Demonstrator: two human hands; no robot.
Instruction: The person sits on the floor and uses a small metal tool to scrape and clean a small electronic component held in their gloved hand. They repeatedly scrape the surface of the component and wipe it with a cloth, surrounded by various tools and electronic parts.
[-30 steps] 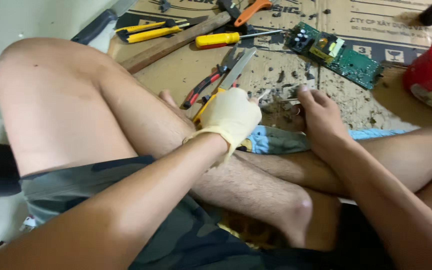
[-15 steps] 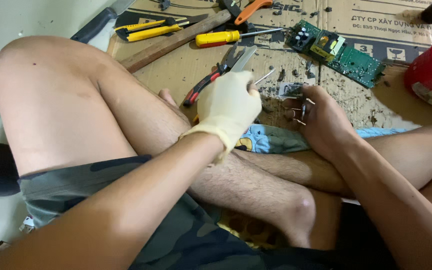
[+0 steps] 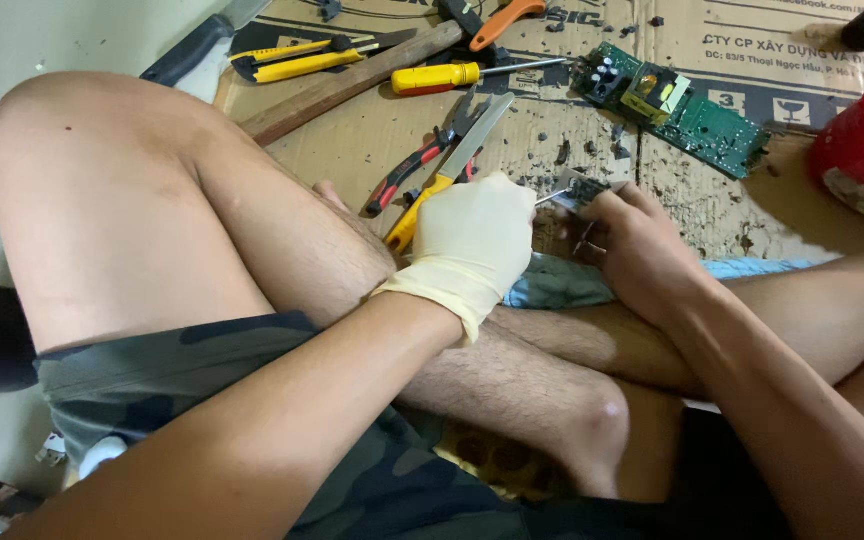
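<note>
Left hand (image 3: 472, 240): gloved, grips a thin metal tool (image 3: 550, 197).
Right hand (image 3: 637, 240): bare, clasps one small part (image 3: 582, 190), mostly hidden.
Beyond hands: one green board (image 3: 687, 105), two pliers (image 3: 432, 165).

Soft even indoor light, faint shadows, sharp centre, slight wide-angle stretch at edges

1. Two hands (image 3: 472, 245) are seen, one gloved.
2. One green circuit board (image 3: 687, 105) is counted.
3. One yellow-handled screwdriver (image 3: 452, 76) is counted.
4. One red bucket (image 3: 857, 160) is seen.
5. Possibly two pliers (image 3: 422, 165) are counted.
</note>
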